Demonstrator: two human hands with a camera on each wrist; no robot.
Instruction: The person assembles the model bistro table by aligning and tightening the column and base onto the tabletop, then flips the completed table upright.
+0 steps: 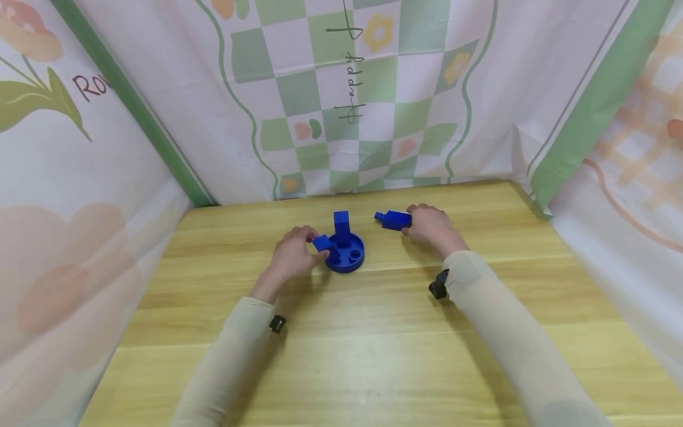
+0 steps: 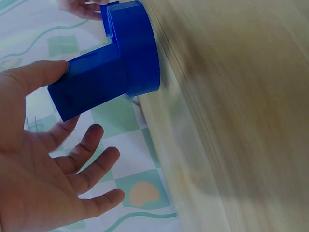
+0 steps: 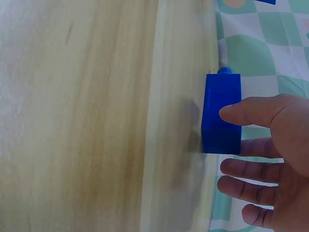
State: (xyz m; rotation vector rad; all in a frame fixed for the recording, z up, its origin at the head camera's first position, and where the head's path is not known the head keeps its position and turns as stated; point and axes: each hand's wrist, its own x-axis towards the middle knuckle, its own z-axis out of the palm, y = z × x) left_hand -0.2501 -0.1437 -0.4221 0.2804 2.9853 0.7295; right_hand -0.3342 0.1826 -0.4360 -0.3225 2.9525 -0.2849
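Note:
A round blue base (image 1: 345,266) with a raised rim sits on the table, with one blue square block (image 1: 341,226) upright at its back and a small ring-shaped socket (image 1: 354,255) at its right. My left hand (image 1: 292,256) pinches a second blue block (image 1: 322,242) between thumb and index finger at the base's left side; the other fingers are spread in the left wrist view. To the right, my right hand (image 1: 431,226) holds a third blue block (image 1: 396,220) sideways above the table, its narrow round peg (image 1: 378,217) pointing left toward the base.
The wooden table (image 1: 352,356) runs back to a hanging checkered cloth (image 1: 347,142). Printed cloths also hang at the left (image 1: 80,237) and right (image 1: 629,178) sides. Black wrist cameras show under both sleeves.

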